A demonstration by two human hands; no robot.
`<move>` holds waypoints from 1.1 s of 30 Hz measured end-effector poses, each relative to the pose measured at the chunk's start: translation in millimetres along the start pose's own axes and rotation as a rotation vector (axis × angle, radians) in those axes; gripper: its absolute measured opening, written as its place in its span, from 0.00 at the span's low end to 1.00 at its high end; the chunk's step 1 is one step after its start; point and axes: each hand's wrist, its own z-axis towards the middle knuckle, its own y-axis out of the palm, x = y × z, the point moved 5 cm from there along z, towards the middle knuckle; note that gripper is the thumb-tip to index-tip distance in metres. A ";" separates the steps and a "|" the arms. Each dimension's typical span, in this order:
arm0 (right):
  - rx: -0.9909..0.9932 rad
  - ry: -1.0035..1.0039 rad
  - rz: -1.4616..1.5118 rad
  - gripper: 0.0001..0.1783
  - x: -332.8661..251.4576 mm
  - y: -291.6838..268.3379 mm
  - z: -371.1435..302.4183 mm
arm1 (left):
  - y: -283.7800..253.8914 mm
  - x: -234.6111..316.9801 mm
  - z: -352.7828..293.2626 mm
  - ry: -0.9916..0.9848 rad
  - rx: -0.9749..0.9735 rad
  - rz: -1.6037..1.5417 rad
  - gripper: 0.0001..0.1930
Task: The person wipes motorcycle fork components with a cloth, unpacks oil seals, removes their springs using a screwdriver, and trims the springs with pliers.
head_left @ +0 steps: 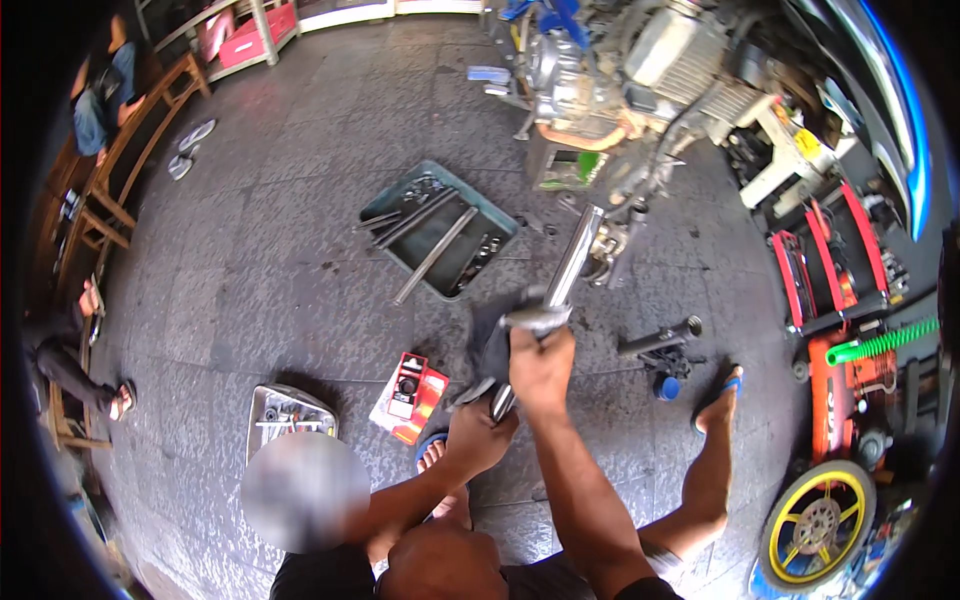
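A shiny metal fork tube point(575, 255) slants up and to the right between my hands. My right hand point(543, 365) is closed around it near its middle, with a dark grey rag point(490, 335) bunched against the tube. Lower down, my left hand point(482, 435) grips the tube's lower end, and part of the rag hangs by it. Past the hands, a green-grey tray point(420, 265) on the floor holds metal rods and small parts. A dark cylindrical tube point(662, 338) lies on the floor to the right, beside a blue cap point(666, 387).
Red and white packets point(408, 397) and a small tool tray point(290, 410) lie at left. A motorcycle engine point(560, 80) stands ahead. Right are a red tool rack point(815, 260) and a yellow wheel point(818, 525). People sit along a wooden bench point(140, 150) at far left.
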 end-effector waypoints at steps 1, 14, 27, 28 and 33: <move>0.055 -0.007 -0.025 0.07 -14.0 -7.0 12.3 | -0.4 3.7 -5.9 -0.045 -0.067 -0.039 0.09; -0.485 0.258 1.308 0.22 -96.9 -68.0 90.2 | 45.6 26.6 -47.8 -0.130 -1.209 -1.292 0.17; -0.318 0.213 1.018 0.22 -24.2 -80.9 35.6 | 60.9 47.9 -50.7 -0.222 -1.340 -1.463 0.16; -0.306 0.096 0.904 0.20 -9.4 -80.9 20.5 | 62.0 48.8 -45.4 -0.206 -1.287 -1.432 0.16; -0.256 0.146 0.340 0.16 -15.9 -74.1 -46.4 | 57.8 35.3 -34.1 -0.033 -1.203 -1.179 0.17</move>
